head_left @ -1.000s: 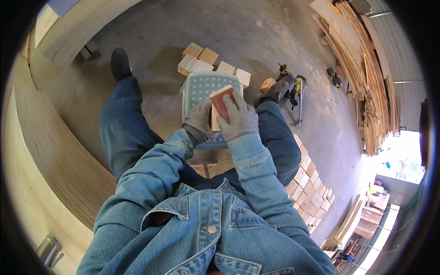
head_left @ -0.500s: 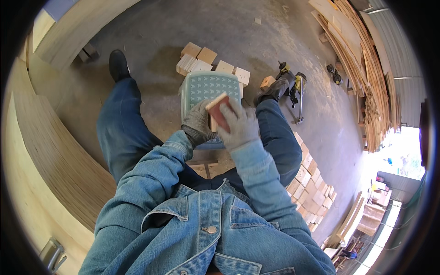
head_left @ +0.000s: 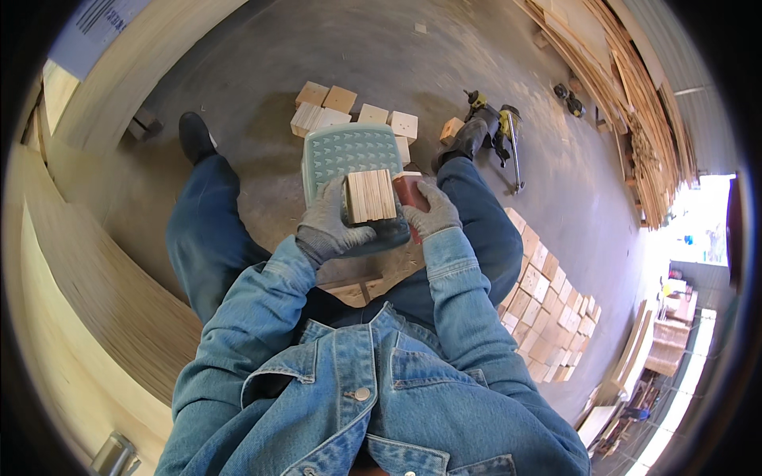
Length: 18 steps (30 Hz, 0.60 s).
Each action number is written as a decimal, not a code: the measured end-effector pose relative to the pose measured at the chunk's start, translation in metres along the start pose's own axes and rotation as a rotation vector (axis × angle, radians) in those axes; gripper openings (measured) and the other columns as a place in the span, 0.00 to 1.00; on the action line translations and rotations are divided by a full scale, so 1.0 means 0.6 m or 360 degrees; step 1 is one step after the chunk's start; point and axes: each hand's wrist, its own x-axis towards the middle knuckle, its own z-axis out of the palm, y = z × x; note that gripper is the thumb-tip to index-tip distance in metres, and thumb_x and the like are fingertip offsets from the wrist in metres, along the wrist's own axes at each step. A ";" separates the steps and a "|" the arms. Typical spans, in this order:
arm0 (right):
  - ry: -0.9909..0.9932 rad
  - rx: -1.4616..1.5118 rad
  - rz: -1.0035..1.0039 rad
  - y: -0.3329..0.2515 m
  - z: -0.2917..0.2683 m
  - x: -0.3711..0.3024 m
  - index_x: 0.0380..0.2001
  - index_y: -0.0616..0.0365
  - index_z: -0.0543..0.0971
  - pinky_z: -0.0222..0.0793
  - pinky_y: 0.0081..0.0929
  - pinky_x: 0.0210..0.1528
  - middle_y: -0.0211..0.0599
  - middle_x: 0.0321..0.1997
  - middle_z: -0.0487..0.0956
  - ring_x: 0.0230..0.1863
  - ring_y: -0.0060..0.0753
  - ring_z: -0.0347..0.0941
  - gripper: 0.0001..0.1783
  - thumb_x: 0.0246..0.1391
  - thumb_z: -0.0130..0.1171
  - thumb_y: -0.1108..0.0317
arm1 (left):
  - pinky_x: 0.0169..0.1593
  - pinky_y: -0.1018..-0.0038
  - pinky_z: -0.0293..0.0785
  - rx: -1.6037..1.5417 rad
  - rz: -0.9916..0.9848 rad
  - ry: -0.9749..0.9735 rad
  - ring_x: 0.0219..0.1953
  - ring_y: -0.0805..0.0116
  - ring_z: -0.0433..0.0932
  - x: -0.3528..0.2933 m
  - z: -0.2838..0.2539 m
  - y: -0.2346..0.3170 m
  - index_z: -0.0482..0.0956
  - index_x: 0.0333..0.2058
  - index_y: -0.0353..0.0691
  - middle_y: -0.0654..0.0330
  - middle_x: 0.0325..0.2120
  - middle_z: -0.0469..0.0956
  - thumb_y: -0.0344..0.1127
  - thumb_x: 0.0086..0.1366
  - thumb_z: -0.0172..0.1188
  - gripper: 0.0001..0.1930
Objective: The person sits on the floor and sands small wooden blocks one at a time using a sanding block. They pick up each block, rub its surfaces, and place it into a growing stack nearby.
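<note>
Wood block (head_left: 371, 196), held by the left hand (head_left: 327, 224), now showed its striped side uncovered, the right hand (head_left: 436, 213) having brought its firmly grasped red pad (head_left: 408, 192) down alongside.

At half past one, we see yellow-and-black power tools (head_left: 508, 120) on the concrete floor (head_left: 571, 186), with a smaller dark tool (head_left: 574, 104) beyond them toward two o'clock. Farther out at two, we have piled long boards (head_left: 647, 147), then a bright opening (head_left: 702, 210) at three. Pale wooden panelling (head_left: 99, 289) fills our nine o'clock, a silver metal piece (head_left: 113, 454) near eight.
</note>
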 end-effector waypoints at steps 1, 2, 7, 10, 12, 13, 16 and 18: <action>-0.0026 0.0011 0.0001 0.006 0.004 -0.006 0.67 0.57 0.76 0.68 0.37 0.72 0.51 0.70 0.76 0.68 0.53 0.74 0.44 0.49 0.80 0.53 | 0.69 0.56 0.71 -0.0156 -0.0065 -0.0076 0.66 0.42 0.74 -0.001 -0.004 0.003 0.61 0.72 0.36 0.40 0.64 0.73 0.53 0.49 0.82 0.56; -0.0004 0.0070 -0.0066 0.010 0.011 -0.010 0.66 0.58 0.77 0.66 0.38 0.74 0.51 0.70 0.75 0.70 0.53 0.73 0.44 0.48 0.81 0.54 | 0.69 0.57 0.71 -0.0311 -0.0131 -0.0154 0.66 0.43 0.74 0.000 -0.010 0.002 0.62 0.71 0.35 0.40 0.64 0.73 0.54 0.52 0.81 0.55; -0.0019 0.0031 -0.0104 -0.026 0.009 0.006 0.66 0.58 0.77 0.63 0.39 0.77 0.54 0.73 0.71 0.74 0.55 0.67 0.43 0.47 0.80 0.58 | 0.65 0.61 0.75 -0.0593 -0.0177 -0.0178 0.62 0.53 0.79 0.004 0.002 -0.032 0.68 0.69 0.34 0.43 0.60 0.77 0.48 0.62 0.76 0.43; 0.0106 0.0053 -0.0187 -0.036 -0.004 0.004 0.66 0.57 0.77 0.64 0.40 0.76 0.54 0.73 0.71 0.73 0.56 0.68 0.43 0.46 0.80 0.56 | 0.64 0.64 0.76 -0.0859 -0.0139 -0.0108 0.59 0.61 0.80 -0.003 -0.003 -0.014 0.72 0.66 0.34 0.51 0.58 0.80 0.44 0.65 0.75 0.36; 0.0245 0.0188 -0.0241 -0.044 -0.006 0.001 0.65 0.56 0.78 0.66 0.41 0.75 0.53 0.71 0.73 0.72 0.56 0.70 0.44 0.45 0.82 0.54 | 0.62 0.66 0.77 -0.0703 0.0024 0.0044 0.56 0.63 0.81 -0.006 -0.009 -0.011 0.74 0.64 0.34 0.54 0.55 0.81 0.41 0.63 0.77 0.34; 0.0196 0.0099 -0.0244 -0.047 -0.008 -0.003 0.65 0.56 0.78 0.66 0.40 0.75 0.53 0.72 0.72 0.72 0.56 0.69 0.44 0.45 0.82 0.56 | 0.61 0.66 0.78 -0.0628 0.0103 0.0125 0.55 0.64 0.81 -0.009 -0.011 -0.012 0.75 0.63 0.34 0.55 0.53 0.82 0.39 0.62 0.77 0.33; 0.0085 0.0019 -0.0210 -0.035 -0.010 -0.022 0.65 0.58 0.77 0.66 0.39 0.75 0.53 0.74 0.70 0.73 0.54 0.68 0.44 0.45 0.83 0.58 | 0.56 0.70 0.81 -0.0463 -0.0127 0.0057 0.50 0.69 0.82 -0.019 -0.008 -0.004 0.81 0.53 0.35 0.56 0.48 0.83 0.39 0.58 0.81 0.27; 0.0033 0.0222 -0.0134 -0.004 0.004 -0.040 0.65 0.58 0.78 0.66 0.39 0.75 0.52 0.74 0.70 0.73 0.54 0.68 0.44 0.44 0.83 0.58 | 0.52 0.70 0.82 -0.0323 -0.0208 0.0039 0.47 0.68 0.83 -0.021 -0.001 -0.009 0.84 0.48 0.36 0.54 0.45 0.84 0.40 0.55 0.82 0.25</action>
